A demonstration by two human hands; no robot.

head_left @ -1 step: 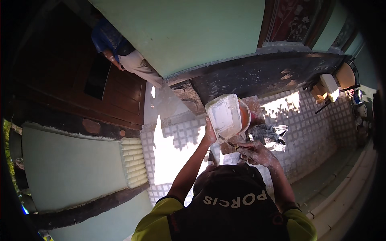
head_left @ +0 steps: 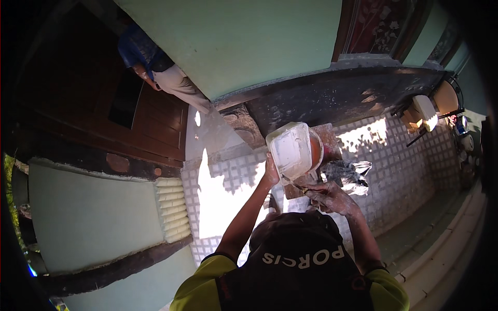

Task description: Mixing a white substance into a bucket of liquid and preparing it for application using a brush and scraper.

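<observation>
A white-smeared plastic tub [head_left: 291, 154] with pale, paste-like material inside is raised in front of me. My left hand [head_left: 270, 171] is closed on its left side, the fingers partly hidden by it. Close to the tub's lower right corner, my right hand [head_left: 333, 198] is closed round a thin tool whose kind I cannot make out. Whitish smears cover the right hand's fingers. Just behind the tub, an orange rounded thing [head_left: 315, 149] shows in part. A crumpled dark and silvery plastic bag [head_left: 348, 176] lies to the right, beyond the right hand.
A reddish-brown board [head_left: 328, 139] lies beyond the tub on the tiled floor [head_left: 397, 179]. Green walls [head_left: 249, 44] with a dark lower band rise ahead. At the far left, a person [head_left: 155, 67] stands by a brown wooden door [head_left: 163, 122]. Chairs [head_left: 428, 111] stand far right.
The tub has shifted very slightly to the right with my left hand still on it. The right hand looks nearly unmoved.
</observation>
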